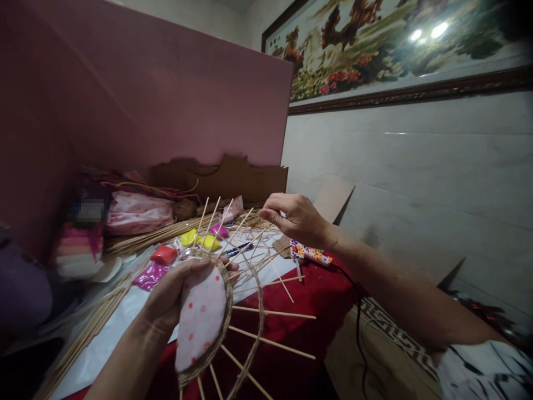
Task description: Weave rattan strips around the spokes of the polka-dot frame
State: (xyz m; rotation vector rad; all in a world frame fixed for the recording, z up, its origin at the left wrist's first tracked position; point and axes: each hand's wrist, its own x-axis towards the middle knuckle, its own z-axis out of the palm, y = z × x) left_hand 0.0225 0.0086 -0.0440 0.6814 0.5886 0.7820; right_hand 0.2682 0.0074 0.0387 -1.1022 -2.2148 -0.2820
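Dim light leaves the left edge murky. White glare spots the framed picture (pixel 358 61). Outer edges look stretched.

Home, seemingly: framed horse picture (pixel 375 53) hung before me, pale wall (pixel 400 161), craft packets (pixel 164 254), red tablecloth (pixel 320 303).

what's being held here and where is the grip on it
The left hand holds the half-round fabric piece by its upper part, fingertips showing past the twine rim. Whether the right hand holds anything cannot be told.

Left grip (pixel 172 291) holds fabric (pixel 204 311); right (pixel 295 215), perhaps twine (pixel 261 304).
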